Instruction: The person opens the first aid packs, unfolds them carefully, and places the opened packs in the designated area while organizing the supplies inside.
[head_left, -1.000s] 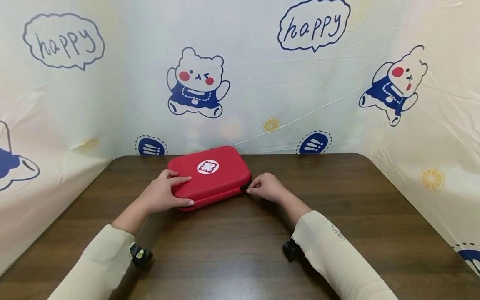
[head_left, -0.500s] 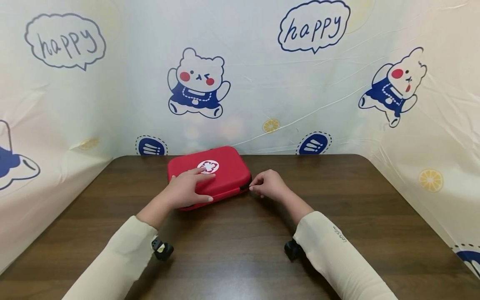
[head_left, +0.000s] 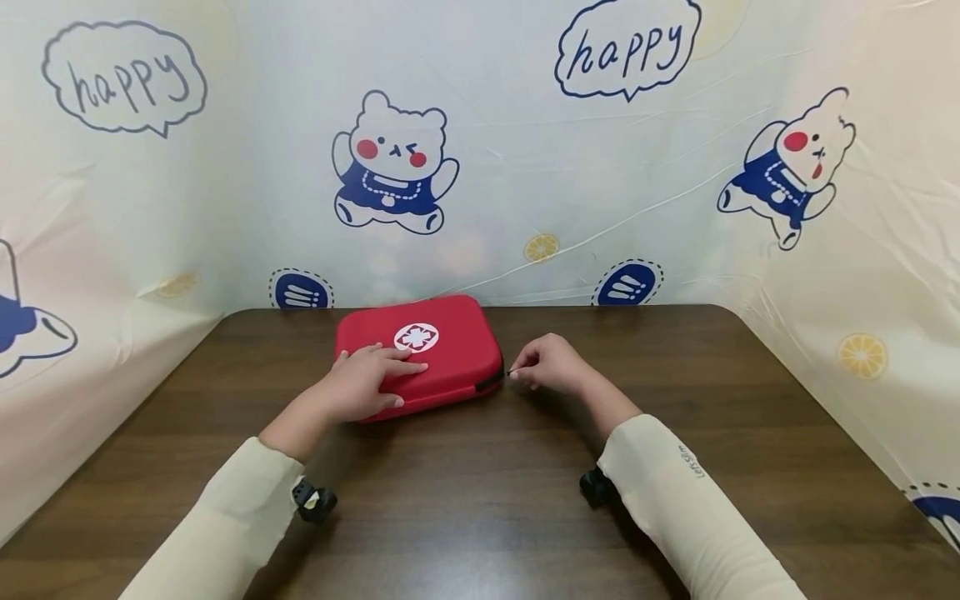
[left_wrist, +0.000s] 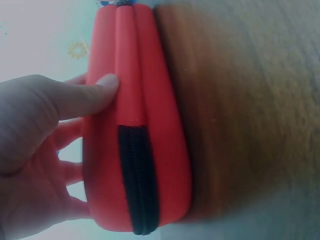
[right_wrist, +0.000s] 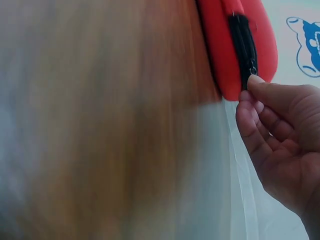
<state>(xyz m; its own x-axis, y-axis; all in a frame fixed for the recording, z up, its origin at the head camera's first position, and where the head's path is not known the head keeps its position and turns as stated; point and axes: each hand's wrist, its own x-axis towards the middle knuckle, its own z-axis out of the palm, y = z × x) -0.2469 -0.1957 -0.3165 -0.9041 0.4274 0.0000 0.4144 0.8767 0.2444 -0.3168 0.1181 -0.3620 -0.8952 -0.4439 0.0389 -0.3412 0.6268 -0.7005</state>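
A red zippered first-aid case (head_left: 450,362) with a white round emblem lies toward the back of the table, left of centre. My left hand (head_left: 360,383) rests on its top near the front, fingers spread. In the left wrist view the thumb of the left hand (left_wrist: 30,120) touches the front side above a black zipper strip (left_wrist: 138,180). At the front right corner my right hand (head_left: 555,364) pinches the zipper pull. The right wrist view has this right hand (right_wrist: 285,130) with thumb and forefinger on the pull, beside the black zipper (right_wrist: 243,45).
The brown wooden table (head_left: 480,517) stretches in front of the case and to its right. A printed cloth with cartoon bears (head_left: 390,167) hangs close behind the table's back edge and along both sides. Each sleeve carries a small black wrist camera (head_left: 313,500).
My left hand has shifted right along the case's top, then slightly back left. Still pinching the zipper pull, the right hand has moved a little right and away from me around the corner.
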